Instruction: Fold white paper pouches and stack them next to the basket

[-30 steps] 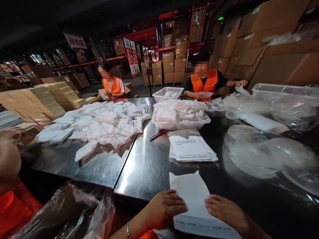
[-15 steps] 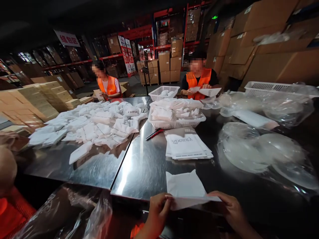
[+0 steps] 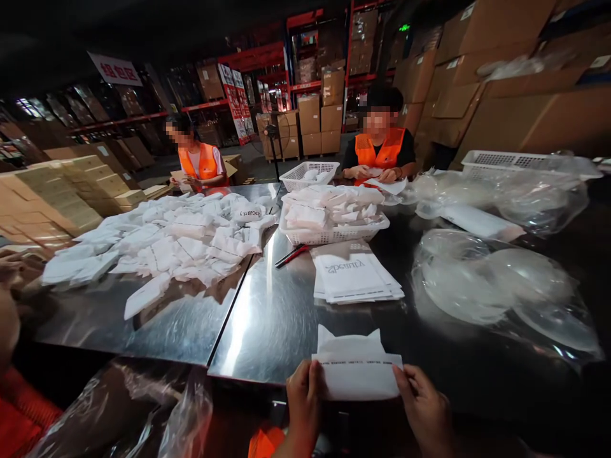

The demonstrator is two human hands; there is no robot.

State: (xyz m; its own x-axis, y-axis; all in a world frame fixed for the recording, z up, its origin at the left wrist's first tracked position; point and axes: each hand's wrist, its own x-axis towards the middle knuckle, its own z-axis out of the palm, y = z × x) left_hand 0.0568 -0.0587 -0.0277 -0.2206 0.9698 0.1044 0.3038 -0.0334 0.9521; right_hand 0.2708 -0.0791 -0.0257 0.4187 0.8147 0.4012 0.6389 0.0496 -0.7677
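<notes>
A white mailing bag (image 3: 358,379) lies folded over at the table's near edge, its dark printed line facing up. My left hand (image 3: 303,389) pinches its left end between thumb and fingers. At the other end, my right hand (image 3: 422,397) is closed on the bag with the thumb on top. Two pointed corners of the bag stick up behind the fold. Beyond it sits a stack of flat white printed bags (image 3: 356,273). A red and black cutter (image 3: 291,256) lies to the left of that stack.
Filled white packets (image 3: 186,235) are heaped on the left table. A white basket (image 3: 334,236) holds more. Clear plastic bags with round pale contents (image 3: 496,286) lie right. Two people in orange vests sit opposite; another person's arm (image 3: 7,305) shows at left. Clear plastic sheeting (image 3: 128,407) hangs below.
The bag's front part has been folded up, so its printed line now shows. My hands have drawn slightly closer together. The person opposite on the right has lowered their hands with a white bag.
</notes>
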